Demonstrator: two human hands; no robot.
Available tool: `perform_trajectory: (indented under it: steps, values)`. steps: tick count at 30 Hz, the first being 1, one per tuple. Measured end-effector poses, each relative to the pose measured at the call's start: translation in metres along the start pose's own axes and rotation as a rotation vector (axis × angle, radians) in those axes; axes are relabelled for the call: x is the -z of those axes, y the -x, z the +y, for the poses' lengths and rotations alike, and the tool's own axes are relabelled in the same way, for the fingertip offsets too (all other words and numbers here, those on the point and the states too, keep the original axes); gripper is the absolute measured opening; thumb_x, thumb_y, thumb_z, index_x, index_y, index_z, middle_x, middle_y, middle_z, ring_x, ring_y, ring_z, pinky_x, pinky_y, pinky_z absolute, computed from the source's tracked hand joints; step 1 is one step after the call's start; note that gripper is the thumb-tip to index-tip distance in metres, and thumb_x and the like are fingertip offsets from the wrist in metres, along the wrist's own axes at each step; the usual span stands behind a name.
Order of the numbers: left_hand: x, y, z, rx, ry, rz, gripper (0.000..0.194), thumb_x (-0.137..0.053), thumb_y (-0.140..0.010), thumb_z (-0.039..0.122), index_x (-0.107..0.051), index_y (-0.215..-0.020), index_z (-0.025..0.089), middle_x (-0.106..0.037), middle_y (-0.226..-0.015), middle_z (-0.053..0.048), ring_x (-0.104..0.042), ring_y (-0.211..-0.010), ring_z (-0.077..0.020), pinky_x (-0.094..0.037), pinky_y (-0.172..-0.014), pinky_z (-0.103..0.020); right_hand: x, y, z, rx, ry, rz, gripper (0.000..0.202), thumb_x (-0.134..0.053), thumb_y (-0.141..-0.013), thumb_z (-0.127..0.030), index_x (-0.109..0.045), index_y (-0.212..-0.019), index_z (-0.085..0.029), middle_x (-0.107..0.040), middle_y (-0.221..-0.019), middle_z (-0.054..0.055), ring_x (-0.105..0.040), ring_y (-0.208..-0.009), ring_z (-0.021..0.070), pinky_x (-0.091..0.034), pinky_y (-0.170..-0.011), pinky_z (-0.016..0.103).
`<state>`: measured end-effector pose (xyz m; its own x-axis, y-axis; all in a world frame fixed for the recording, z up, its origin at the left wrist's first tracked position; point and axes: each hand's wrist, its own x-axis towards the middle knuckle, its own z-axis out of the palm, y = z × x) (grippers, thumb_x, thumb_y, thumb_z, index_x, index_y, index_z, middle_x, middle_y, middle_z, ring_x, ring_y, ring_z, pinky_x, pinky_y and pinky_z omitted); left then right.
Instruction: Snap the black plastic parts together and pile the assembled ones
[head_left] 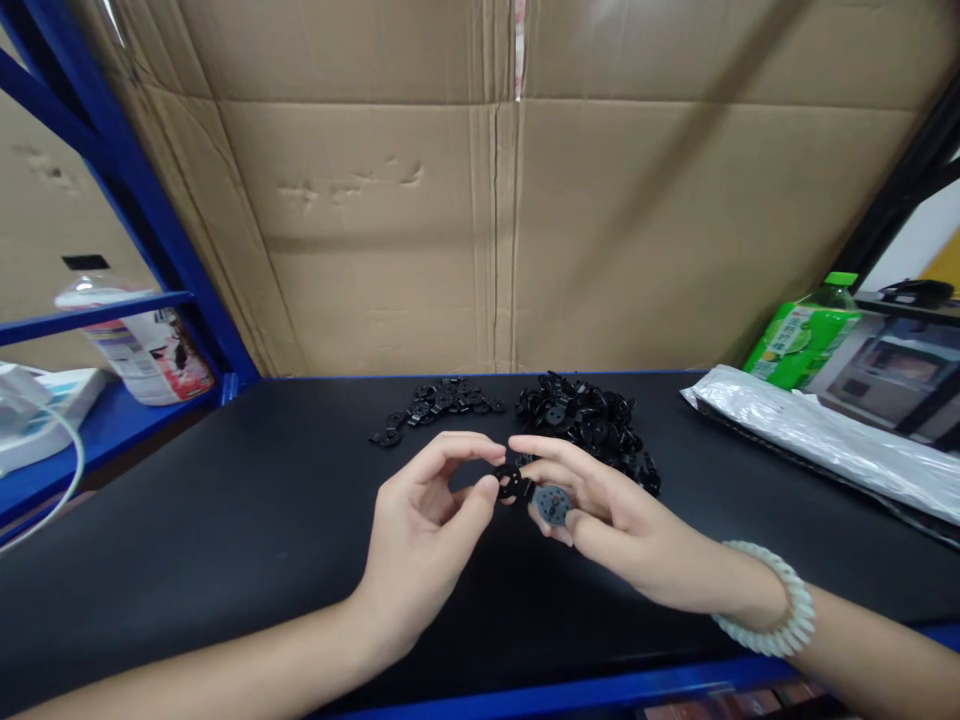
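Observation:
My left hand (424, 520) and my right hand (600, 515) meet over the black work surface (225, 520). Between left thumb and forefinger I pinch a small black round plastic part (508, 482). The right hand touches that same part with its fingertips and holds a second grey-black disc (553, 504) against its fingers. Just behind my hands lies a heap of the same black parts (589, 420). A smaller, flatter group of parts (439, 402) lies to its left. A pale beaded bracelet (780, 600) circles my right wrist.
A cardboard wall (495, 200) backs the bench. A blue rack frame (150, 230) stands at left with a plastic bottle (142, 340) lying behind it. A silvery plastic bag (817, 440) and a green bottle (806, 335) sit at right. The bench has a blue front edge (600, 690).

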<state>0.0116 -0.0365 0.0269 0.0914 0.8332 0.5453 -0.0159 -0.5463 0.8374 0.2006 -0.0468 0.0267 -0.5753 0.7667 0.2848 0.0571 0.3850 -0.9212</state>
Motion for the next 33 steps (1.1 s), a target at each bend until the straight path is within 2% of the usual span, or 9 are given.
perform_trajectory:
  steps: [3, 6, 9, 12, 16, 19, 23, 29, 33]
  values:
    - [0.0, 0.001, -0.005, 0.001, 0.016, -0.044, 0.022, -0.059, -0.082, 0.006, -0.066, -0.094, 0.023, -0.064, -0.094, 0.0, -0.061, -0.095, -0.0128, -0.056, -0.078, -0.018, 0.007, -0.001, -0.004, 0.096, 0.332, 0.057, 0.054, -0.048, -0.079, -0.005, -0.043, -0.128, -0.026, -0.059, -0.101, 0.003, -0.053, -0.079, 0.0133, -0.047, -0.072, 0.028]
    - [-0.001, 0.002, -0.008, -0.013, -0.014, -0.099, 0.022, -0.057, -0.082, 0.007, -0.066, -0.095, 0.022, -0.062, -0.098, -0.001, -0.062, -0.095, -0.014, -0.056, -0.086, -0.025, 0.025, -0.005, -0.005, 0.238, 0.714, 0.22, 0.043, -0.054, -0.077, -0.007, -0.054, -0.116, -0.022, -0.062, -0.106, 0.005, -0.055, -0.089, 0.0177, -0.047, -0.08, 0.033]
    - [0.003, -0.004, -0.009, -0.07, -0.206, -0.156, 0.023, -0.055, -0.081, 0.007, -0.066, -0.095, 0.02, -0.064, -0.097, -0.003, -0.064, -0.091, -0.0156, -0.056, -0.083, -0.027, 0.051, -0.01, -0.001, 0.274, 0.979, 0.415, 0.038, -0.055, -0.08, -0.013, -0.055, -0.118, -0.019, -0.063, -0.11, 0.009, -0.054, -0.103, 0.0241, -0.046, -0.091, 0.042]
    - [0.015, -0.024, -0.008, -0.132, -0.436, -0.213, 0.022, -0.053, -0.079, 0.01, -0.066, -0.095, 0.018, -0.069, -0.097, -0.005, -0.065, -0.091, -0.0187, -0.055, -0.081, -0.03, 0.072, -0.014, 0.007, 0.235, 1.127, 0.411, 0.043, -0.052, -0.085, -0.018, -0.048, -0.128, -0.016, -0.058, -0.124, 0.013, -0.049, -0.117, 0.0276, -0.042, -0.1, 0.049]
    - [0.047, -0.066, -0.009, -0.091, -0.835, -0.263, 0.026, -0.048, -0.079, 0.017, -0.064, -0.1, 0.017, -0.071, -0.099, -0.007, -0.065, -0.093, -0.0213, -0.053, -0.082, -0.032, 0.079, -0.017, 0.015, 0.212, 1.136, 0.386, 0.039, -0.042, -0.092, -0.017, -0.047, -0.131, -0.016, -0.054, -0.132, 0.013, -0.046, -0.125, 0.0258, -0.037, -0.106, 0.051]
    - [0.078, -0.093, -0.012, 0.124, -1.22, -0.408, 0.029, -0.045, -0.08, 0.022, -0.065, -0.101, 0.017, -0.072, -0.1, -0.007, -0.066, -0.091, -0.0234, -0.05, -0.081, -0.033, 0.075, -0.016, 0.016, 0.228, 1.089, 0.414, 0.036, -0.041, -0.091, -0.014, -0.052, -0.126, -0.018, -0.059, -0.125, 0.011, -0.051, -0.119, 0.0248, -0.04, -0.104, 0.049]
    - [0.106, -0.108, -0.023, 0.286, -1.326, -0.486, 0.024, -0.059, -0.069, 0.035, -0.068, -0.08, 0.015, -0.072, -0.084, -0.012, -0.067, -0.08, -0.031, -0.048, -0.07, -0.036, 0.068, -0.015, 0.011, 0.276, 1.018, 0.479, 0.033, -0.042, -0.089, -0.01, -0.056, -0.118, -0.019, -0.062, -0.116, 0.01, -0.055, -0.112, 0.0238, -0.043, -0.099, 0.046]
    - [0.108, -0.106, -0.037, 0.32, -1.305, -0.559, 0.019, -0.066, -0.061, 0.03, -0.065, -0.076, 0.019, -0.071, -0.08, -0.005, -0.065, -0.074, -0.0248, -0.043, -0.063, -0.028, 0.06, -0.013, 0.007, 0.32, 0.948, 0.525, 0.027, -0.044, -0.088, -0.008, -0.06, -0.107, -0.019, -0.064, -0.105, 0.008, -0.057, -0.103, 0.0223, -0.045, -0.093, 0.041]
    - [0.106, -0.105, -0.031, 0.335, -1.247, -0.574, 0.023, -0.062, -0.064, 0.028, -0.063, -0.084, 0.017, -0.071, -0.074, -0.004, -0.064, -0.067, -0.0227, -0.043, -0.061, -0.029, 0.056, -0.012, 0.005, 0.296, 0.87, 0.531, 0.025, -0.046, -0.088, -0.01, -0.061, -0.105, -0.022, -0.065, -0.103, 0.006, -0.058, -0.1, 0.0225, -0.045, -0.091, 0.041]
